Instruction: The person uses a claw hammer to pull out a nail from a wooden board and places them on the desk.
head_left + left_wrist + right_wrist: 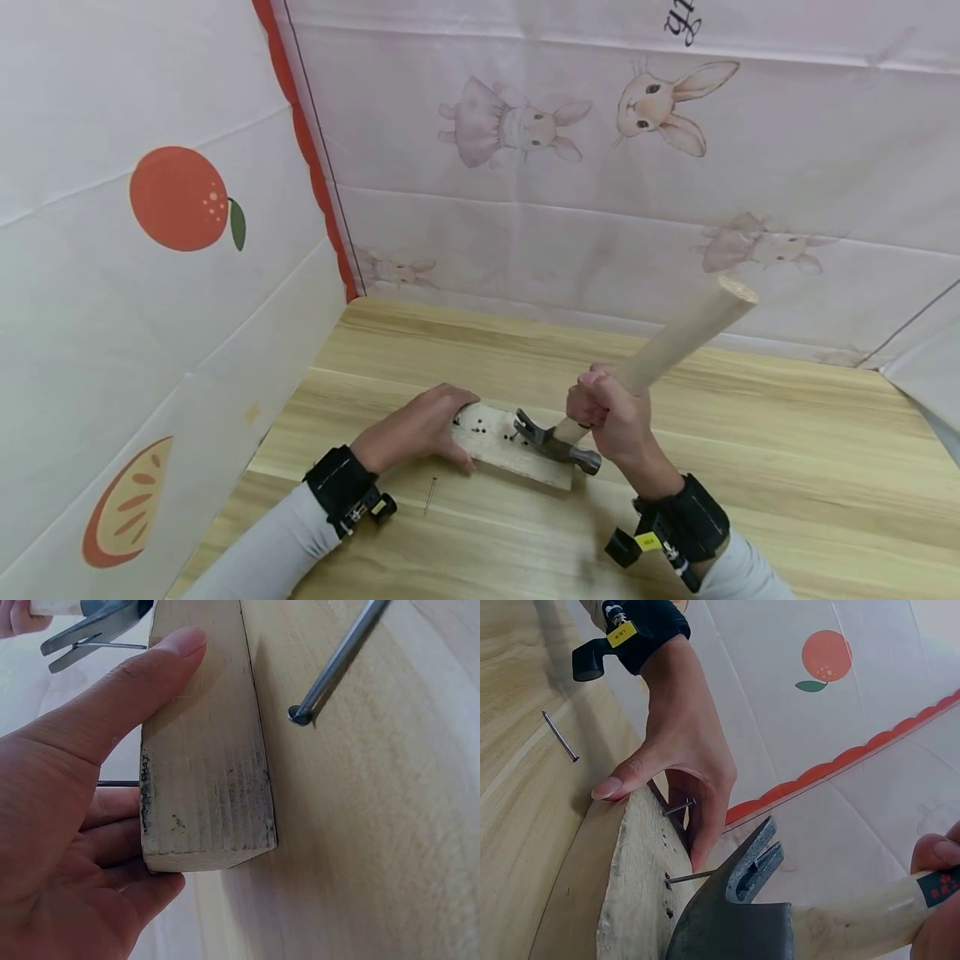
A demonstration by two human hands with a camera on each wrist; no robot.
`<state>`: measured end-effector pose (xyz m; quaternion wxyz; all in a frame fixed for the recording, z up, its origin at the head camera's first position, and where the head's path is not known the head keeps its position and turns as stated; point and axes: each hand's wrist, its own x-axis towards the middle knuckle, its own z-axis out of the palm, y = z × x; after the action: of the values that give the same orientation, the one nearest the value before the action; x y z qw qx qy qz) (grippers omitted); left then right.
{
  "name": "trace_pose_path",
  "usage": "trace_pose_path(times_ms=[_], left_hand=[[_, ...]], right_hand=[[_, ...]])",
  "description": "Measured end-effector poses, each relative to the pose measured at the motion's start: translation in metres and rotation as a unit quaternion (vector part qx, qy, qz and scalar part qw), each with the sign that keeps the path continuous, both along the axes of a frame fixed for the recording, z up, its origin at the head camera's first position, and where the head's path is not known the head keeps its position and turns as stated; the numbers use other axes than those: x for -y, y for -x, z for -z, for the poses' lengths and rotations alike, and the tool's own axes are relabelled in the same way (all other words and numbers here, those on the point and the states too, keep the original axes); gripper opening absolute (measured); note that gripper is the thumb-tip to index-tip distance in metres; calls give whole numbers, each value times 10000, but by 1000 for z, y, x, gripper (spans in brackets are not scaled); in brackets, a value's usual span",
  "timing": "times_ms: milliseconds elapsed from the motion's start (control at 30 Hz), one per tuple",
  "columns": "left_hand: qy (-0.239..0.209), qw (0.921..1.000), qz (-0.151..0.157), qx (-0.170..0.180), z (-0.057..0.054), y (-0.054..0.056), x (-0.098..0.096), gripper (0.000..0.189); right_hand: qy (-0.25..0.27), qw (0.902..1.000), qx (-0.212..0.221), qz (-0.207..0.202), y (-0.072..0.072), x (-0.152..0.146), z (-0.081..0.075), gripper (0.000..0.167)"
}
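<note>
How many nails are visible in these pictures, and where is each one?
3. One nail lies on the table, a second nail stands in the board beside the left hand, and a third nail stands at the hammer's claw. More could be hidden.

left fingers [454,395] grip block [498,448]; right fingers [587,407] grip hammer [667,352]

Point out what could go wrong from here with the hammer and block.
The claw hammer might slip off the nail at its claw and strike the left hand, which grips the wooden block close by. The block might tip or twist if that grip gives. A second nail sticks out near that hand and could scratch it.
</note>
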<state>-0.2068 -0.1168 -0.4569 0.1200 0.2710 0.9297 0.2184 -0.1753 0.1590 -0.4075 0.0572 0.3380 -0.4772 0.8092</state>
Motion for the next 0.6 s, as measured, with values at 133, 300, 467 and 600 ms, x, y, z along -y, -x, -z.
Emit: trace_pose_path(times_ms=[133, 300, 467, 600], left_hand=[[46, 10000, -41, 8, 0, 0, -1, 103], [64, 10000, -54, -32, 1, 0, 0, 103], [-18, 10000, -6, -77, 2, 0, 1, 102], [-113, 9999, 38, -99, 2, -1, 3, 100]], right_hand=[[107, 9999, -23, -64, -1, -2, 0, 39], [317, 9991, -171, -229, -1, -4, 3, 41], [320, 9988, -242, -269, 0, -5, 4, 40], [328, 9985, -290, -317, 0, -4, 4, 40]])
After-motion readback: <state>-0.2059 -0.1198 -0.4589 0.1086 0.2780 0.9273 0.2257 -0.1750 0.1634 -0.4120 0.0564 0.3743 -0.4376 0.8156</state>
